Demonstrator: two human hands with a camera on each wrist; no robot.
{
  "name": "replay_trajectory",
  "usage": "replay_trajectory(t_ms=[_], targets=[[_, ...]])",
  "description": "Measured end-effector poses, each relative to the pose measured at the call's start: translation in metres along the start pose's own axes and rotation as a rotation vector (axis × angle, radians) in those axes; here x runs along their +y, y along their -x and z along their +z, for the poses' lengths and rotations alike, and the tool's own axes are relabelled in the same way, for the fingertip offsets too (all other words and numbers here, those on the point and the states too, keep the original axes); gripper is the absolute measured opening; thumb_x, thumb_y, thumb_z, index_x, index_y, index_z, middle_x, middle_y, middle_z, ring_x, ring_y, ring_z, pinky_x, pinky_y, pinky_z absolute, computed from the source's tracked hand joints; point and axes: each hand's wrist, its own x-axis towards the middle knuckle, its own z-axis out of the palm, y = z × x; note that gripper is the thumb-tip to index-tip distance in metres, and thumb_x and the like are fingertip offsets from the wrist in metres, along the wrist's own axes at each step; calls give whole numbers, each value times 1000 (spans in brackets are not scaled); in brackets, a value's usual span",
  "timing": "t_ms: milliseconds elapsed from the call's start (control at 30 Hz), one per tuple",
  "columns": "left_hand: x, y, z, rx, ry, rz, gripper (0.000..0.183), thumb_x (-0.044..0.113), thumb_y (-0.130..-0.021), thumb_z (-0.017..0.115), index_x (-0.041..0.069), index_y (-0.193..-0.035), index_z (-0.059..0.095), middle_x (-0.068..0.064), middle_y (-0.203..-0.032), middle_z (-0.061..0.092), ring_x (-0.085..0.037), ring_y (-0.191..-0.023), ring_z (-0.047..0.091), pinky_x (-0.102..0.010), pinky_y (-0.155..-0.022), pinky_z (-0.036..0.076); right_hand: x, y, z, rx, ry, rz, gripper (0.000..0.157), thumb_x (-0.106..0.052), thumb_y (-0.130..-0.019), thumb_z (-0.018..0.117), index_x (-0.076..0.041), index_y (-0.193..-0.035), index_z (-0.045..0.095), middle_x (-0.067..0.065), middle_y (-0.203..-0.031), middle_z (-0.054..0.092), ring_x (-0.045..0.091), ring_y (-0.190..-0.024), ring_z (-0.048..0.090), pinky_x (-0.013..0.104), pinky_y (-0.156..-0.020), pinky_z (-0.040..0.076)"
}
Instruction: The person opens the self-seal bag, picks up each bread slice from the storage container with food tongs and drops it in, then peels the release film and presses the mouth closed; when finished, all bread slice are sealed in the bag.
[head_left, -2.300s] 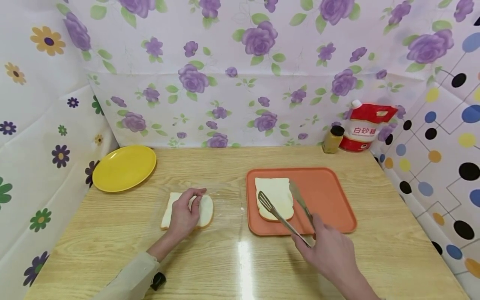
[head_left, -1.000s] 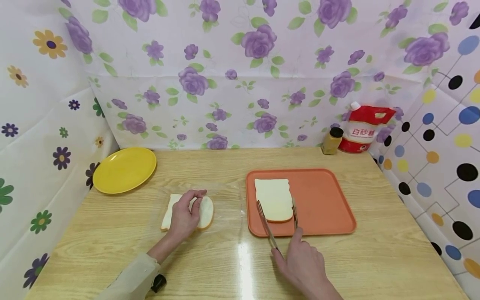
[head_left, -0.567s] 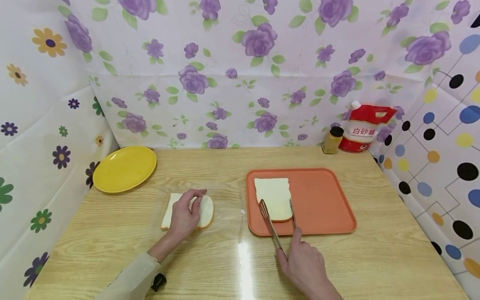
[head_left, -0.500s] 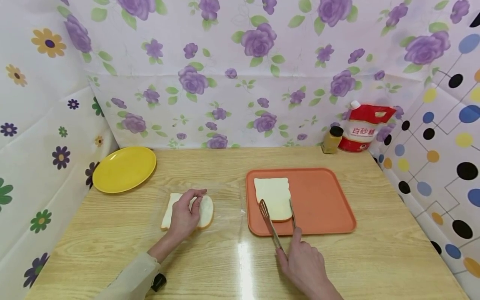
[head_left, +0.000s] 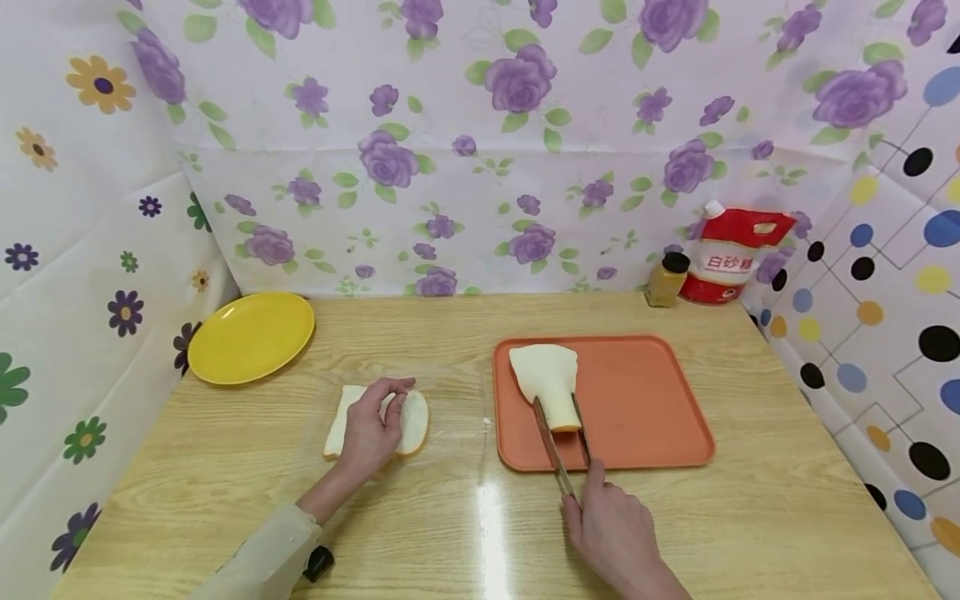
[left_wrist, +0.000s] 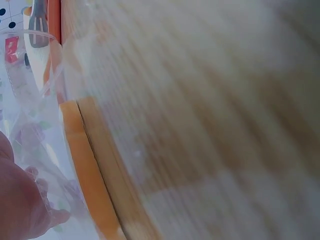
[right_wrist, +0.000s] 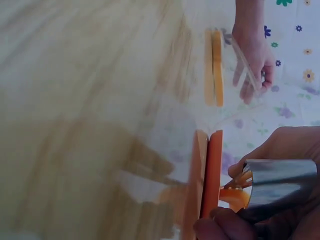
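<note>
My right hand (head_left: 618, 529) grips metal tongs (head_left: 557, 462) over the orange tray (head_left: 645, 404). The arms of the tongs squeeze a slice of white bread (head_left: 551, 375) from both sides. Its near half is pinched narrow, while the far half stays broad. To the left, my left hand (head_left: 369, 425) pinches the upper layer of a clear plastic bag (head_left: 457, 417). Another bread slice (head_left: 414, 425) lies at the bag, partly hidden behind that hand. In the left wrist view the thin film (left_wrist: 37, 107) stands raised beside the fingers.
A yellow plate (head_left: 251, 337) lies at the back left. Toward the back right stand a small black-capped jar (head_left: 665, 282) and a red and white sugar pouch (head_left: 726, 258). A small black object (head_left: 318, 563) is near the left sleeve. Patterned cloth walls enclose the table.
The tongs came down from above the slice to straddle it, then closed in. The slice's near half has bunched together. My left hand has kept its place.
</note>
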Motion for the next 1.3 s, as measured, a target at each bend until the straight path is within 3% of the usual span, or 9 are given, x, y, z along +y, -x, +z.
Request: replay_trajectory(t_ms=[133,367,600,900,1067,1300], targets=[[1,0,0,1,-4,4,11,-12,-90,62,-1,-90,60,-13,-104,73,-33,-98,69,-48,-81,52,7,2,-3,22,19,-21,45,-24,-90,73,10,-110,51,1,-56,47,18,-39,47,30,-32,34],[0,-1,0,-4,-3,9,13,-13,-89,63,-1,-90,61,-13,-105,73,-33,-101,68,-49,-83,52,26,7,-17,137,56,-91,40,-23,-89,76,3,-110,54,-3,-60,45,10,-40,38,25,-32,27],[1,-1,-1,-3,-14,10,12,-13,-89,64,-1,-91,61,-13,-106,73,-32,-100,68,-48,-84,52,50,9,-31,220,107,-270,42,-22,-86,77,-1,-116,58,-9,-65,41,7,-48,42,18,-36,24],[3,2,0,14,-11,13,13,-14,-89,63,-2,-92,62,-12,-109,73,-33,-100,67,-49,-84,51,53,4,-46,99,134,-354,47,-25,-85,81,-9,-123,58,-12,-71,40,3,-54,35,20,-40,26],[4,3,1,31,-12,14,13,-15,-88,64,-3,-92,62,-13,-112,72,-33,-105,66,-49,-86,50,54,-5,-51,108,146,-442,48,-26,-83,82,-10,-122,59,-13,-71,37,4,-57,30,19,-39,22],[5,3,1,51,-33,13,14,-14,-88,65,-1,-92,62,-14,-113,71,-35,-106,64,-50,-86,50,50,-18,-58,77,191,-504,51,-26,-80,86,-13,-120,59,-10,-75,48,7,-59,40,18,-38,21]])
